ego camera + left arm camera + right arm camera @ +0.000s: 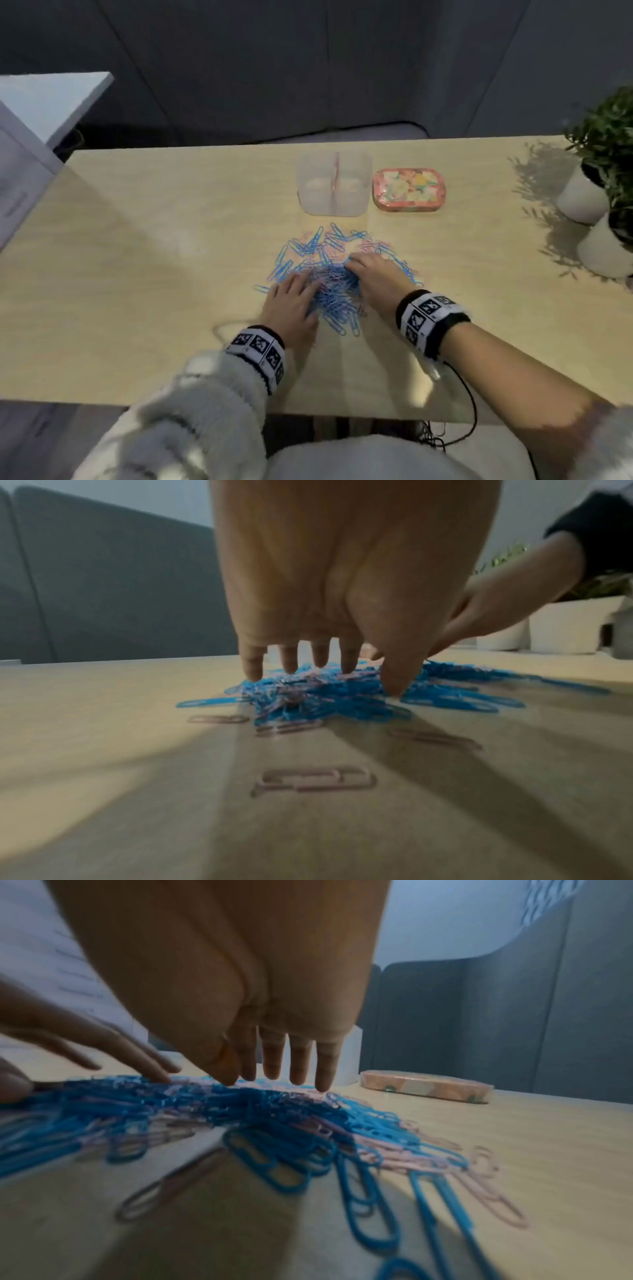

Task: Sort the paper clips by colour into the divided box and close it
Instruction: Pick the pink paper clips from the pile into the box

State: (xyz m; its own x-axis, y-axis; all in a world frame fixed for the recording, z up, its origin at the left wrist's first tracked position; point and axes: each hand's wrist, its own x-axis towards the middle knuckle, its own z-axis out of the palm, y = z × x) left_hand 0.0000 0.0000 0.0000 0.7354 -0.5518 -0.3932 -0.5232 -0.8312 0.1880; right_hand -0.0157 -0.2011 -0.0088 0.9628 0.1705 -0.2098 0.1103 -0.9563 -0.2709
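The person is working with both hands on the heap of paper clips (334,270), which is lying on the wooden table (154,260) near its front edge. The left hand (291,305) is resting on the near-left side of the heap, and the right hand (376,277) is resting on its right side. The fingers (349,656) of both hands are straight and spread apart, touching the clips from above and clamping nothing. Probably they are spreading the heap flat, so that blue and pink clips are becoming easier to separate.

The divided box (334,185) is standing open just behind the heap, with 2 compartments and a pink divider between them. Both compartments are looking empty, so the sorting is probably only beginning. Its flowered lid (409,189) is lying flat just beside the box, on the right, likely waiting for the closing step.

The table is pale wood with a soft shine. 2 white plant pots (589,219) are standing at the right edge, and a dark grey panelled wall (308,68) is behind the table.
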